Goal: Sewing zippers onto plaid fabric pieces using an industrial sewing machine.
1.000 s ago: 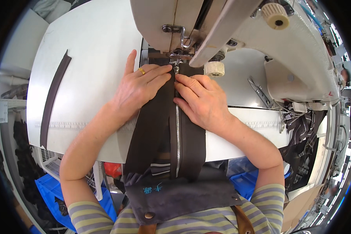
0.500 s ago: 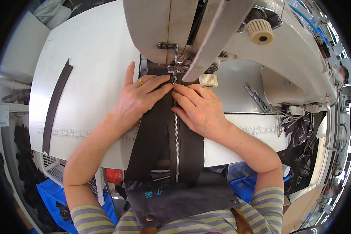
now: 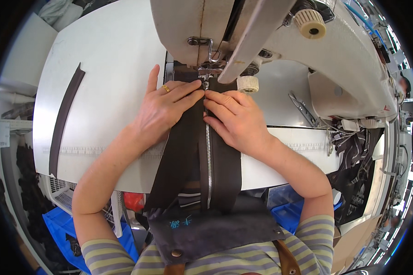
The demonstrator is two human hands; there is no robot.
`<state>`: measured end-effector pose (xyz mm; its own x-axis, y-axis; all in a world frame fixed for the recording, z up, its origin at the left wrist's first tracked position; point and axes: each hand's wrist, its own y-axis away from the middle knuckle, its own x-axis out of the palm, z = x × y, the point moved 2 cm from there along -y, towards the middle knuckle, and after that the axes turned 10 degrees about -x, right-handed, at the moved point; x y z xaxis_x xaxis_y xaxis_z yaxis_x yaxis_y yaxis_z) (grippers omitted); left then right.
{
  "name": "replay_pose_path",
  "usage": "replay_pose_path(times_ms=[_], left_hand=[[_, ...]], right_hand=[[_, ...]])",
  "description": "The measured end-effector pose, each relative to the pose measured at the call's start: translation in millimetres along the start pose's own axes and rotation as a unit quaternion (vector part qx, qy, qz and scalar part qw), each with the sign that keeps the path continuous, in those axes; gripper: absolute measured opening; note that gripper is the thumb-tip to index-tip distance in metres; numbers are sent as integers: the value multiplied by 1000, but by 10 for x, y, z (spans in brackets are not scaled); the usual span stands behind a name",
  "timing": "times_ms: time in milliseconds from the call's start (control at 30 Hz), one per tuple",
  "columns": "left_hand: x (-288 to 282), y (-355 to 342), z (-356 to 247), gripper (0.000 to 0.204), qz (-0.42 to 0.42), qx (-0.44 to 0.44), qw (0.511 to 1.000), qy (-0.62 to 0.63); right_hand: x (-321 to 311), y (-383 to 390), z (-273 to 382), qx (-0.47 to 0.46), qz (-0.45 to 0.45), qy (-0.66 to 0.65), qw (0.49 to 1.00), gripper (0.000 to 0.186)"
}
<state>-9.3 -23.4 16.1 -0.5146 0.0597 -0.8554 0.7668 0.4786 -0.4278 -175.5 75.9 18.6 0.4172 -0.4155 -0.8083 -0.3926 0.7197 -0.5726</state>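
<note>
The hands [image 3: 241, 118] partly hide the metal zipper [image 3: 209, 165].

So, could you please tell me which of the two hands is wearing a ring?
The left hand, on the dark fabric left of the metal zipper: it wears a gold-coloured ring, while the right hand shows none.

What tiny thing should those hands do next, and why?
Perhaps the left hand and right hand should nudge the dark fabric slightly farther toward the sewing machine, because both rest on it and much of its metal zipper lies on the person's side.
</note>
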Motion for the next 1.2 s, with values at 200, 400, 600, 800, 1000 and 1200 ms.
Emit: replay_pose_path(times_ms=[200, 400, 600, 800, 1000, 1200], left_hand=[[-23, 59, -49, 57, 27, 13, 999, -45], [-60, 56, -95, 64, 64, -6, 996, -57], [-18, 100, -90, 62, 55, -12, 997, -50], [-20, 111, -98, 61, 49, -13, 998, -46], [-58, 111, -152, 66, 82, -58, 994, -44], [-32, 67, -72, 70, 75, -54, 995, -37]], right_hand=[[-165, -19, -209, 35, 11, -54, 998, 38], [-84, 6, -244, 36, 186, 47, 981, 81], [-65, 12, -226, 57, 215, 48, 974, 81], [-60, 23, -228, 42, 200, 54, 977, 82], [-87, 11, -251, 32, 203, 63, 977, 84], [-23, 3, -287, 66, 154, 10, 986, 77]])
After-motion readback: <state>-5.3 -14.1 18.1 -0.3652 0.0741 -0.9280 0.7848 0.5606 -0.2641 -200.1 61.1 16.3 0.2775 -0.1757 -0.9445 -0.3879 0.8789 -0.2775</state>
